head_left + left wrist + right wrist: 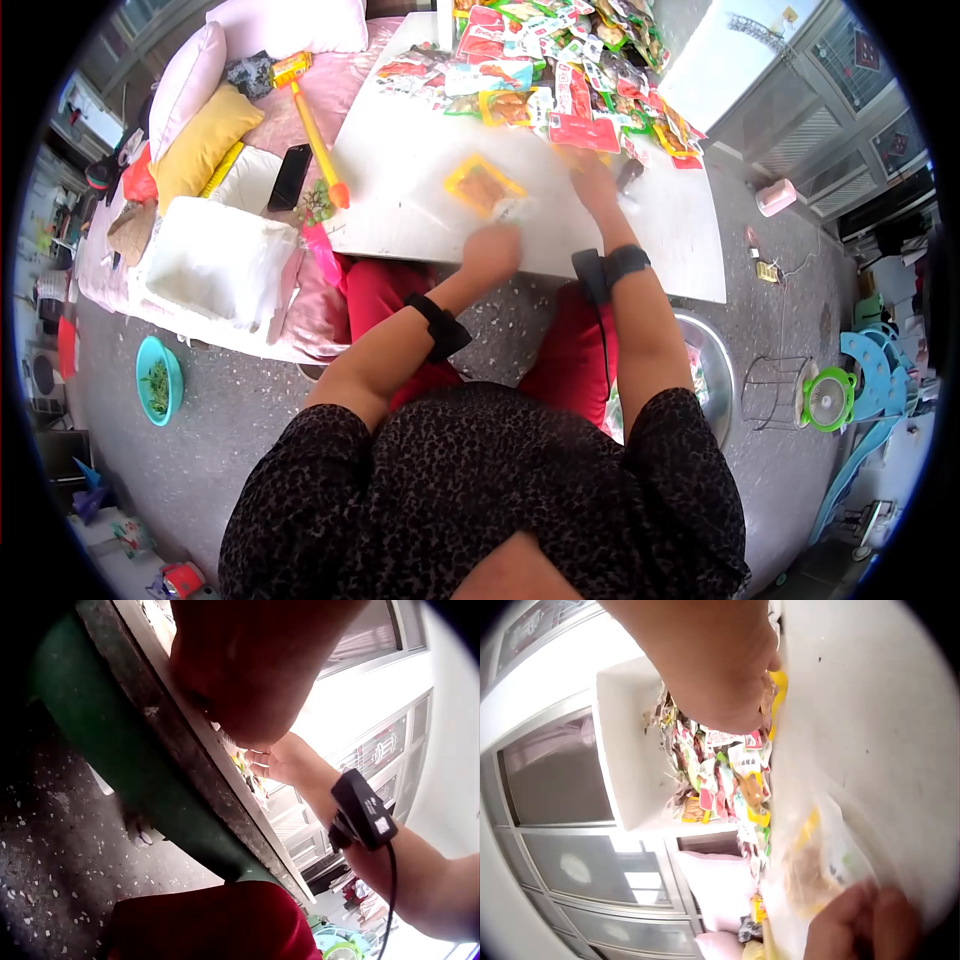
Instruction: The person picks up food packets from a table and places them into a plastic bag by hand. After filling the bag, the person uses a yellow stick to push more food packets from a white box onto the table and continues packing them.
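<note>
My left hand (492, 252) is near the table's front edge. Its fingertips pinch the corner of a clear packet with a yellow border and brownish food (484, 187), blurred in the head view. The right wrist view shows the same fingers (847, 919) at that packet's clear end. Farther forward, my right hand (597, 190) grips another yellow-edged food packet (778, 694) at the near side of the pile, with the thumb tip on it. Most of this packet is hidden by the hand. Beside it lies a red packet (584, 133).
A heap of colourful food packets (570, 80) covers the table's (390, 150) far end, by a white box (622, 750). On the left are a phone (290, 178), a yellow-handled hammer-shaped thing (315, 135) and a lined white tub (218, 265). A metal basin (718, 370) stands at the right.
</note>
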The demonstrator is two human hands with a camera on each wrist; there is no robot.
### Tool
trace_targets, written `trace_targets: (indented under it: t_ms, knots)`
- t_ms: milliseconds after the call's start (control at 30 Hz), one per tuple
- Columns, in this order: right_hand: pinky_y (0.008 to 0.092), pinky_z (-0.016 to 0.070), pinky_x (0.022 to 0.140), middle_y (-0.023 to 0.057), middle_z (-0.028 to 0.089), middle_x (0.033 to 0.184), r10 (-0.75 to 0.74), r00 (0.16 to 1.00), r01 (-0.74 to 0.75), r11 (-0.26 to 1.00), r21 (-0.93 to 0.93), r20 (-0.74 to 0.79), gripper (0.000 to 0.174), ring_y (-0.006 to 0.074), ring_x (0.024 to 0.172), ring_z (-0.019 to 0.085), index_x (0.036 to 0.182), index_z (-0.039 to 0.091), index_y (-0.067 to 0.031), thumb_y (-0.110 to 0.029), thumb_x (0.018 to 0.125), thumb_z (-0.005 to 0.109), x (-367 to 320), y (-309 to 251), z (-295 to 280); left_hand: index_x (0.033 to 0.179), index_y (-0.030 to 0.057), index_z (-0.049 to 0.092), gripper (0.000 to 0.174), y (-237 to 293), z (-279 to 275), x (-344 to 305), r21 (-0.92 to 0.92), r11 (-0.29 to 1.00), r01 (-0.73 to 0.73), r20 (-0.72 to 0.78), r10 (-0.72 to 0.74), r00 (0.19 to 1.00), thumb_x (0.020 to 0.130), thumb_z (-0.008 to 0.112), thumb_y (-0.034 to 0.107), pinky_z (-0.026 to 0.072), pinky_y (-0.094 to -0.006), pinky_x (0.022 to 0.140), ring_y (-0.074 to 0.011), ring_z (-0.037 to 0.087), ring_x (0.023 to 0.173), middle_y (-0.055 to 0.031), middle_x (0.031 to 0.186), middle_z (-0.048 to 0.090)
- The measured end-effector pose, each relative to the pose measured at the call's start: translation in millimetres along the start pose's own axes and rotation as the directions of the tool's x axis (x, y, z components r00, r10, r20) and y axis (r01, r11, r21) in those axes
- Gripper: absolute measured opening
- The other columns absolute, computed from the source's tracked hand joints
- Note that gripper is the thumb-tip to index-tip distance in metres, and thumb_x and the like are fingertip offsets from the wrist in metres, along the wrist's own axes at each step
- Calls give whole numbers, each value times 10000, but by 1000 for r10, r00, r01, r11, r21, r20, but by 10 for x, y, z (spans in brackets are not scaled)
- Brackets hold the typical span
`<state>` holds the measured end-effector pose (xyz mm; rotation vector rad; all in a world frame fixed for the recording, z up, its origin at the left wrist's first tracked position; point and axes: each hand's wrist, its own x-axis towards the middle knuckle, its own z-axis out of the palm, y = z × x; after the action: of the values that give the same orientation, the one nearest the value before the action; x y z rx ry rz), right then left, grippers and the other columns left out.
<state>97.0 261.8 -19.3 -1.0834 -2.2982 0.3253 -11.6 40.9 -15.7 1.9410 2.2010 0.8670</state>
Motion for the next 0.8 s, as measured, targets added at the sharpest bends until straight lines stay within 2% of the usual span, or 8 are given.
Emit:
trace_targets:
  t_ms: [100,333,433,533,567,667,733,800]
  knots:
    - [409,426,729,177,547,912,-153,987,137,957,-257,-44,370,325,854,527,975,467,-29,-252,692,547,182,231,262,662,59,478,96,-29,22,-8,-16,1000,8,0,-8,1000,684,470,152,389,-426,589,-318,494,667,-132,675,494]
    - [435,441,683,168,550,878,-90,994,110,895,-432,65,250,309,795,554,884,474,-21,-220,734,496,324,297,304,677,54,505,122,2,-64,-13,-5,1000,-9,31,9,999,685,469,171,395,-428,595,-322,501,668,-141,681,510]
    - [400,462,595,190,545,874,-152,981,185,927,-326,122,167,307,743,559,834,474,-24,-160,737,470,351,368,209,691,58,503,132,12,-86,2,33,999,6,105,-9,994,695,472,187,394,-428,605,-321,500,685,-138,693,511]
    - [346,467,545,167,546,806,-122,991,115,985,-126,-53,108,262,702,558,801,471,-16,-110,759,437,243,422,104,691,60,501,132,46,-116,27,60,998,21,153,-30,988,696,473,189,397,-429,606,-317,507,688,-137,702,519]
    - [342,466,552,150,537,793,-26,999,32,971,237,-30,101,251,695,553,813,466,-15,-95,767,426,143,347,26,690,61,499,131,51,-120,27,66,997,30,166,-41,985,697,473,190,398,-429,606,-315,510,689,-135,706,521]
    - [329,465,570,105,512,769,195,960,-259,343,903,201,96,219,685,537,853,450,-13,-60,788,397,-286,-64,-296,766,58,515,161,3,-59,34,2,998,70,158,-69,985,703,485,203,400,-429,611,-325,509,691,-147,745,535]
    - [325,466,581,85,493,771,268,866,-397,-145,906,422,107,202,692,528,887,438,-13,-46,801,384,-502,-431,-535,855,44,515,207,43,-105,35,-158,987,28,-23,-32,999,723,489,202,412,-390,620,-286,523,698,-147,760,540]
    - [357,472,606,103,497,798,195,873,-390,-272,880,447,123,220,718,528,920,423,-1,-23,804,390,-692,-448,-483,935,29,505,260,118,-187,14,-365,930,47,-79,-81,994,740,494,201,417,-344,635,-233,528,717,-129,780,545]
